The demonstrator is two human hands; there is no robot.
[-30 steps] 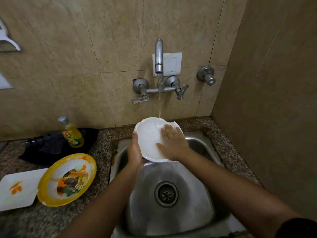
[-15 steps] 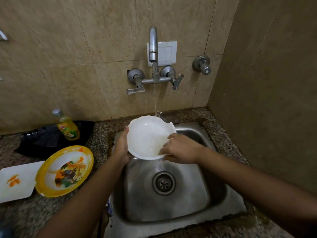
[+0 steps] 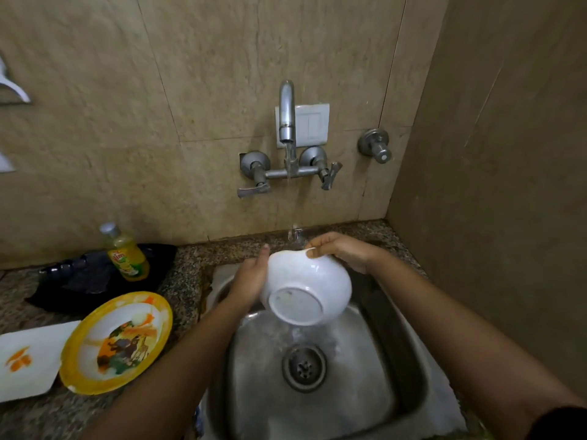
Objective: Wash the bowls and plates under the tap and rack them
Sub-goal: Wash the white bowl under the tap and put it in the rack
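A white bowl (image 3: 313, 281) is tipped over the steel sink (image 3: 409, 360), its base facing me and water pouring out of it toward the drain. My right hand (image 3: 341, 250) pinches the bowl's far rim. My left hand (image 3: 249, 277) lies flat against the bowl's left side. The tap (image 3: 286, 122) on the wall runs, its stream falling just behind the bowl. On the counter to the left lie a dirty yellow-rimmed plate (image 3: 119, 341) and a white square plate (image 3: 27, 360) with orange smears.
A bottle of yellow dish soap (image 3: 127, 254) stands on a black tray (image 3: 92, 277) at the back left. A side wall closes the right. A wall valve (image 3: 374, 147) sits right of the tap. No rack is in view.
The bowl was face up under the stream with my right hand rubbing inside. Now it is turned over, base toward me, spilling water, and my right hand has moved to the far rim.
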